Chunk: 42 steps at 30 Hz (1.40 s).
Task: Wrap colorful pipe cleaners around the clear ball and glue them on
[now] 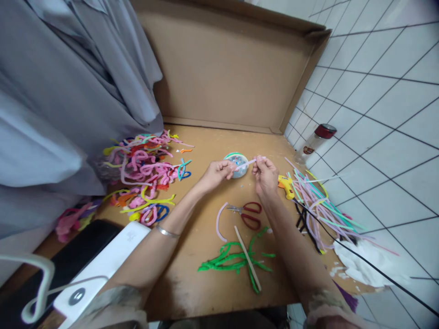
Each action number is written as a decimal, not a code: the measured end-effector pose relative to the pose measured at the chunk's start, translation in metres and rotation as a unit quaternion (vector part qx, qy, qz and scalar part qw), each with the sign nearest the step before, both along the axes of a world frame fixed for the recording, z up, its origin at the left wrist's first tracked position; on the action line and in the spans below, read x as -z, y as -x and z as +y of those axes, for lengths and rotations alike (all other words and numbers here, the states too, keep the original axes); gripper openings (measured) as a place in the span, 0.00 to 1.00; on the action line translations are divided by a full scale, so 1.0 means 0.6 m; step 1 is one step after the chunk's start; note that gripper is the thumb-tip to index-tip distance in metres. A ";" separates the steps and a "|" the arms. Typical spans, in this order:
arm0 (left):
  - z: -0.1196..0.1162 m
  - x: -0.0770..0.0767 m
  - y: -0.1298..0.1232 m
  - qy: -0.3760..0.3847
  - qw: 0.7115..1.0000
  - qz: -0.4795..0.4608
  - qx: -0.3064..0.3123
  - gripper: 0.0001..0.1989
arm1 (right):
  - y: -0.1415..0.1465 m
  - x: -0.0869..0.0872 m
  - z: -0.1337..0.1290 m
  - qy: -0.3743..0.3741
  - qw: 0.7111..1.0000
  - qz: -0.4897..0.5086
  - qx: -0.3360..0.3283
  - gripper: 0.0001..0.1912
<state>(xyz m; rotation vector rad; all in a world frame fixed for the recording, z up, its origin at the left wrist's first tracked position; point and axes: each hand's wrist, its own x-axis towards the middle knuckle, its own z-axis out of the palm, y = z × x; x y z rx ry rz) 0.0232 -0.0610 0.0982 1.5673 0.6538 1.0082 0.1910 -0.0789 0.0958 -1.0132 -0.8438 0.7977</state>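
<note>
Between my two hands stretches a short pale lilac pipe cleaner (249,162). One end is pinched in the fingers of my left hand (219,174), the other in those of my right hand (265,174). Behind and below it sits a small round clear container (241,171) with a green rim. Nearer me lie red-handled scissors (250,214) and a curved lilac piece (218,222). Green pipe cleaners (226,259) are spread close to the front edge, with a flat wooden stick (247,258) across them.
A tangled heap of colourful pipe cleaners (147,164) lies at left, near a white device (106,267). At right are a yellow glue gun (286,187), straight pipe cleaners (317,205), a red-lidded bottle (315,141), white tissue (360,262) and a black cable. A cardboard panel (226,64) stands behind.
</note>
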 end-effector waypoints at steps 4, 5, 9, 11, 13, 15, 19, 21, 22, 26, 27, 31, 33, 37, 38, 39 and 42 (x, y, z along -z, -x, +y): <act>0.008 0.005 0.012 0.050 0.999 -0.010 0.016 0.28 | -0.011 -0.007 0.001 -0.021 0.999 0.009 0.028 0.21; 0.010 0.006 0.014 0.063 0.998 -0.018 0.021 0.29 | -0.013 -0.008 0.001 -0.026 0.999 0.009 0.035 0.21; 0.018 0.010 0.020 0.095 0.994 -0.038 0.030 0.30 | -0.017 -0.010 0.003 -0.028 0.998 0.000 0.052 0.22; 0.021 0.012 0.021 0.110 0.993 -0.036 0.030 0.31 | -0.019 -0.010 0.004 -0.025 0.998 0.007 0.063 0.22; 0.024 0.015 0.022 0.124 0.991 -0.033 0.030 0.32 | -0.023 -0.010 0.005 -0.024 0.997 0.012 0.073 0.21; 0.026 0.017 0.024 0.131 0.990 -0.031 0.034 0.33 | -0.027 -0.009 0.006 -0.026 0.997 0.005 0.079 0.20; 0.027 0.017 0.028 0.119 0.992 -0.018 0.045 0.31 | -0.032 -0.009 0.007 -0.037 0.996 -0.004 0.086 0.19; 0.026 0.016 0.029 0.101 0.994 -0.004 0.040 0.29 | -0.033 -0.010 0.007 -0.035 0.996 0.010 0.086 0.19; 0.026 0.015 0.030 0.090 0.995 0.001 0.033 0.29 | -0.033 -0.011 0.006 -0.031 0.996 0.021 0.083 0.19; 0.029 0.017 0.030 0.052 0.999 -0.008 -0.008 0.30 | -0.035 -0.019 0.003 -0.002 0.997 0.063 0.051 0.18; 0.031 0.019 0.029 0.048 0.999 -0.014 -0.017 0.31 | -0.036 -0.022 0.002 0.003 0.997 0.072 0.042 0.18; 0.037 0.025 0.027 0.045 0.997 -0.038 -0.048 0.31 | -0.035 -0.027 0.001 0.017 0.994 0.106 0.018 0.18; 0.040 0.028 0.029 0.048 0.996 -0.046 -0.056 0.31 | -0.031 -0.025 0.001 0.020 0.993 0.116 0.011 0.17; 0.047 0.032 0.041 0.073 0.994 -0.037 -0.074 0.30 | -0.020 -0.013 0.002 0.009 0.996 0.091 0.005 0.19; 0.049 0.032 0.044 0.075 0.993 -0.029 -0.082 0.30 | -0.015 -0.009 0.002 0.003 0.997 0.077 0.009 0.19; 0.050 0.032 0.048 0.074 0.993 -0.018 -0.089 0.29 | -0.011 -0.006 0.002 -0.004 0.998 0.063 0.015 0.20; 0.051 0.026 0.056 0.057 0.993 0.023 -0.101 0.28 | 0.005 0.003 0.001 -0.023 0.999 0.024 0.041 0.22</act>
